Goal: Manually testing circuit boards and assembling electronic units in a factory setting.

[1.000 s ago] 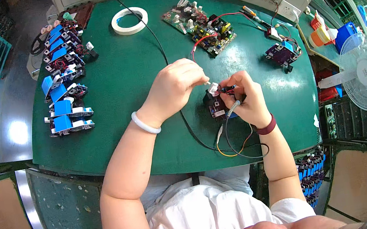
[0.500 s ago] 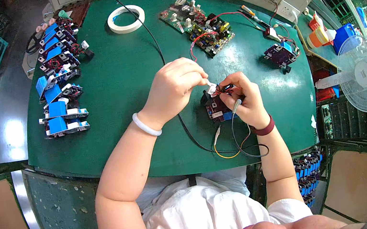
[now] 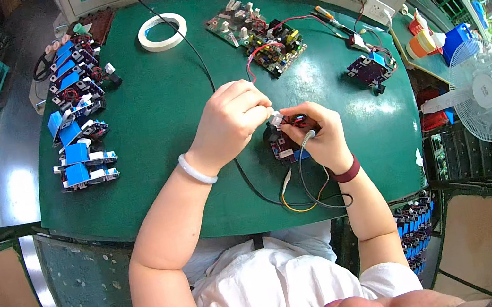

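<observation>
My left hand [image 3: 232,117], with a pale band at the wrist, pinches a small white plug connector [image 3: 277,119] over the table's middle. My right hand [image 3: 324,135] faces it, thumb and forefinger closed at the connector and its thin red and black wires. Under my right fingers lies a dark circuit board [image 3: 281,149] with a blue part, mostly covered by the hand. A grey-tipped probe lead [image 3: 308,137] lies against my right hand. Its cable loops down onto the table beside a yellow lead with a white clip [image 3: 287,178].
Several blue-topped circuit boards [image 3: 77,174] line the left of the green table [image 3: 147,105]. A tape roll [image 3: 180,26], a larger wired board [image 3: 275,48] and a black cable [image 3: 206,72] lie farther back. Another board [image 3: 369,71] and a fan [image 3: 484,91] are at right.
My right fingertips have come closer to the white connector and my left fingertips. The whole view has shifted slightly; the boards on the table stay in place.
</observation>
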A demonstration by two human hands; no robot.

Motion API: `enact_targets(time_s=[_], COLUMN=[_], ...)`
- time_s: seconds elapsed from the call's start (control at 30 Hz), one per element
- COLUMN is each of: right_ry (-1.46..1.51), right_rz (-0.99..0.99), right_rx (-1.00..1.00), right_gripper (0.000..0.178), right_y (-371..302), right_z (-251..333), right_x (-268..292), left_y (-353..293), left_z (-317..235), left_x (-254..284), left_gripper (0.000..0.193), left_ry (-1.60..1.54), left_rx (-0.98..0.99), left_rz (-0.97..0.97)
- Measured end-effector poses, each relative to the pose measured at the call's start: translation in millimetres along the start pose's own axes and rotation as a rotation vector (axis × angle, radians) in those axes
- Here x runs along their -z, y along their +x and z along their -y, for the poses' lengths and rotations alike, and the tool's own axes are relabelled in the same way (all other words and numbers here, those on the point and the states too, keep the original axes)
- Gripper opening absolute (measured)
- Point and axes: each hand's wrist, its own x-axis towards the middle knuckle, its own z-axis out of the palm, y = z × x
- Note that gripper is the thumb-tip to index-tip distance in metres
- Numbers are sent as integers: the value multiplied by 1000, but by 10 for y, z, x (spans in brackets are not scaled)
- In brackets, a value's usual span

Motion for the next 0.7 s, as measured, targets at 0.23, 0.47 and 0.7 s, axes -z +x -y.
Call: enact_targets(time_s=[0.23, 0.47, 0.7], right_ry=[204, 233, 197], right_rz=[58, 109, 36], right_rx=[-181, -168, -176], right_gripper=[23, 22, 21], right_y=[21, 36, -3], right_z=[-45, -72, -81], right_x=[54, 123, 47], left_y=[-40, -11, -17], left_z=[3, -13, -84], left_x=[-60, -52, -64], left_gripper=[10, 9, 12], left_ry=[-2, -22, 39], left_rx=[60, 35, -4], left_rz=[-3, -1, 18])
